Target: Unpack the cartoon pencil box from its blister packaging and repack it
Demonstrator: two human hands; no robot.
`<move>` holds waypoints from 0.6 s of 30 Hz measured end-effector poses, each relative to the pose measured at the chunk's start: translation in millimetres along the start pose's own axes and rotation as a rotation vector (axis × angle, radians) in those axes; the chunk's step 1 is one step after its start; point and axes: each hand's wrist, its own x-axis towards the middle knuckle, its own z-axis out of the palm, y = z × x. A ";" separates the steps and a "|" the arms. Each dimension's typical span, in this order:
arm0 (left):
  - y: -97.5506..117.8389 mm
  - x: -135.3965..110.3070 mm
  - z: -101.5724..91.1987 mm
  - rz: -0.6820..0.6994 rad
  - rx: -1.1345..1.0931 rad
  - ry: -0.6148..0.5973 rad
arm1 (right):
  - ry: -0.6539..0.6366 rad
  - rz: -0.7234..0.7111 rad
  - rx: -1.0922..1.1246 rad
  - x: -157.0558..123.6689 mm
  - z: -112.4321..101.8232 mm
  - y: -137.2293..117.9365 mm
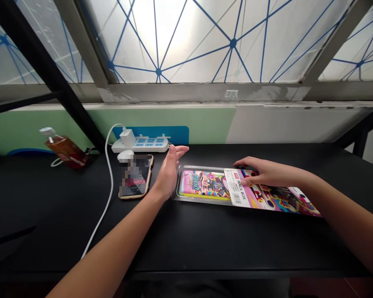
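Note:
A colourful pencil box [205, 184] with a yellow edge lies in a clear plastic tray [202, 199] on the black desk. A printed cardboard sleeve [251, 198], marked "PENCIL BOX", covers the tray's right part and extends far to the right. My left hand [168, 174] stands on edge against the tray's left end, its fingers stretched out. Over the sleeve's left part lies my right hand [261, 171], thumb on the printed face and fingers at the far edge, gripping it. My right forearm crosses above the sleeve's right end.
Left of my left hand lies a phone [136, 176], with a small white object [125, 155] behind it. A white power strip [151, 142] holds a plugged charger [127, 137], whose cable [110, 186] crosses the desk. A drink bottle [66, 151] leans farther left, near a black frame [77, 111].

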 end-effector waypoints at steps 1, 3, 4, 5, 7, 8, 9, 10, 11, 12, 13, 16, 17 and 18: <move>-1.2 -1.0 1.9 0.011 -0.021 -0.004 | -0.006 -0.001 -0.007 1.1 -0.5 -4.1; -3.0 -2.7 4.9 0.038 -0.059 0.000 | -0.026 -0.007 -0.021 3.6 -1.4 -13.8; -3.7 -3.2 5.7 0.045 -0.079 0.006 | -0.037 -0.010 -0.028 5.3 -1.6 -19.3; -4.2 -3.5 6.2 0.047 -0.100 0.012 | -0.048 -0.015 -0.036 7.6 -1.6 -25.2; -4.8 -3.5 6.5 0.045 -0.143 0.018 | -0.065 -0.028 -0.056 14.0 -0.9 -38.2; -5.0 -3.4 6.4 0.048 -0.160 0.021 | -0.069 -0.039 -0.067 18.1 -0.1 -45.5; -5.1 -3.3 6.4 0.053 -0.172 0.022 | -0.076 -0.053 -0.078 22.7 0.9 -53.5; -5.2 -3.3 6.4 0.060 -0.179 0.023 | -0.084 -0.070 -0.091 27.8 2.1 -62.2; -5.3 -3.4 6.3 0.065 -0.183 0.025 | -0.090 -0.085 -0.108 33.1 3.6 -71.6; -5.4 -3.6 6.3 0.068 -0.182 0.027 | -0.095 -0.097 -0.129 38.7 5.3 -81.4; -5.7 -3.7 6.2 0.068 -0.180 0.029 | -0.099 -0.106 -0.153 44.4 7.2 -91.6; -7.1 -3.6 5.6 0.065 -0.194 0.031 | -0.108 -0.132 -0.215 61.0 14.8 -121.1; -7.7 -3.3 5.3 0.065 -0.205 0.026 | -0.107 -0.148 -0.229 65.9 17.8 -129.4; -8.3 -2.8 4.7 0.067 -0.216 0.017 | -0.107 -0.166 -0.238 70.4 20.9 -136.5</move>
